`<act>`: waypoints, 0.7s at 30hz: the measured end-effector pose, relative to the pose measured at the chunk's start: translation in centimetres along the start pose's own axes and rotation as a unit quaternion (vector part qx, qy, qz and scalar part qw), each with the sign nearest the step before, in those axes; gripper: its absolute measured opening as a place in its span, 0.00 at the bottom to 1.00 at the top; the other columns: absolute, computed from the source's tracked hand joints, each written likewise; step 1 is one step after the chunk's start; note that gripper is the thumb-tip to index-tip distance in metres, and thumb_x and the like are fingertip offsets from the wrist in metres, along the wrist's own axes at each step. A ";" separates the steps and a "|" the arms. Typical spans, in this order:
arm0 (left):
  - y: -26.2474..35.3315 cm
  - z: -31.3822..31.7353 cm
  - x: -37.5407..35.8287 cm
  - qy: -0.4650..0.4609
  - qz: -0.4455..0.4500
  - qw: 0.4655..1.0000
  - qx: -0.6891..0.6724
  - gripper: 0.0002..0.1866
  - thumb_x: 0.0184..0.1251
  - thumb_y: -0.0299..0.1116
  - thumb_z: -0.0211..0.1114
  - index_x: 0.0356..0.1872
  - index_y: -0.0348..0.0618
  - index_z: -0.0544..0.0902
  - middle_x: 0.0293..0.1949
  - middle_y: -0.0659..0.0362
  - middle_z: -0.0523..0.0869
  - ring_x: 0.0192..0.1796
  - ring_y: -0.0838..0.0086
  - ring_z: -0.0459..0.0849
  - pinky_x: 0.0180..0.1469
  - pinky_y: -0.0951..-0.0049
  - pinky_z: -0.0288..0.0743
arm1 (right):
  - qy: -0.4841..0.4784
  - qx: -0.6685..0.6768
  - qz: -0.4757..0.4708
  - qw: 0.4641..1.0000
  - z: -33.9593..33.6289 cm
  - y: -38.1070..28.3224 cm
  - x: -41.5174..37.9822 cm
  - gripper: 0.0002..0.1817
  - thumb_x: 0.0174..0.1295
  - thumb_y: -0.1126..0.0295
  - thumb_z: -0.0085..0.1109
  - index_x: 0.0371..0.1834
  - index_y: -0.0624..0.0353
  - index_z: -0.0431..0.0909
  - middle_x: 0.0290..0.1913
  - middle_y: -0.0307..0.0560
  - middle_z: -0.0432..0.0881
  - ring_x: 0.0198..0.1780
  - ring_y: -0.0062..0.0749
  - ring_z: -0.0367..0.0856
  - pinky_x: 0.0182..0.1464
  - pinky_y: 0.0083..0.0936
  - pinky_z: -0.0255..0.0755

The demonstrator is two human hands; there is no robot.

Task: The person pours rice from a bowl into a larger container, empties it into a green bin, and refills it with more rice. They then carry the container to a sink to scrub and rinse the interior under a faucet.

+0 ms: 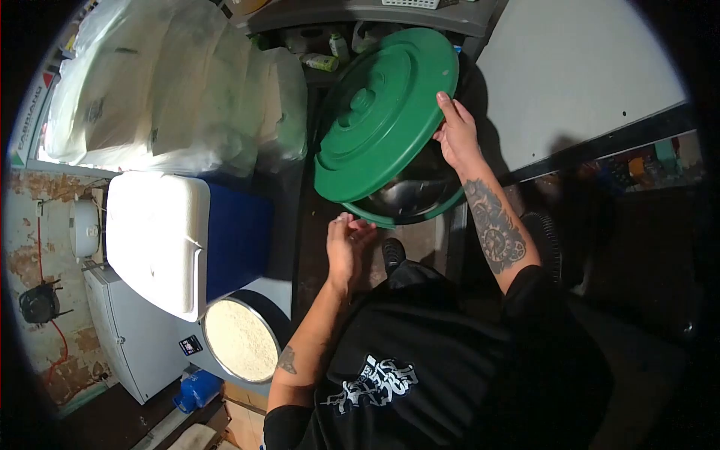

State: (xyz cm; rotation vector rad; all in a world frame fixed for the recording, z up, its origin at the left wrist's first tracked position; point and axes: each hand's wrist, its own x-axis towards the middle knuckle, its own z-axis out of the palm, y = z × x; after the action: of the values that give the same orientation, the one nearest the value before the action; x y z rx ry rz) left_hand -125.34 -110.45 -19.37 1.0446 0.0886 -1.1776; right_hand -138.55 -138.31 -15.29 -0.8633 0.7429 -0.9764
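A large round green lid (390,112) with a knob in its middle tilts over a green bin (386,223). My right hand (456,135) grips the lid's edge, thumb on top and fingers underneath. Through the gap below the lid, something dark and shiny (409,196) shows inside the bin; the lid hides the rest. Close to the bin's near rim is my left hand (346,246), its fingers loosely bent and apart, holding nothing.
To the left stands a blue cooler (236,240) with a white lid (154,244), beside large plastic-wrapped stacks (172,90). A round pan of pale, crumbly material (240,339) sits nearer me. A light panel (577,75) borders the right. My shoe (393,255) is just below the bin.
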 end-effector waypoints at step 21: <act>-10.0 -26.6 -25.4 0.408 0.005 0.872 0.272 0.04 0.72 0.23 0.58 0.35 0.39 0.79 0.28 0.64 0.80 0.30 0.78 0.78 0.35 0.75 0.75 | 0.370 -0.429 0.239 0.788 -24.5 23.1 -3.7 0.37 0.64 0.51 0.65 0.68 0.61 0.62 0.57 0.62 0.77 0.51 0.53 0.81 0.43 0.43 0.81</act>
State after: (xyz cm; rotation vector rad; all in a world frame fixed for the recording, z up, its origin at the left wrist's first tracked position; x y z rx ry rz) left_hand -132.52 -73.66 -26.25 2.0011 0.4302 -0.6794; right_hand -151.70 -134.79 -46.33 -0.9618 2.0874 -0.4446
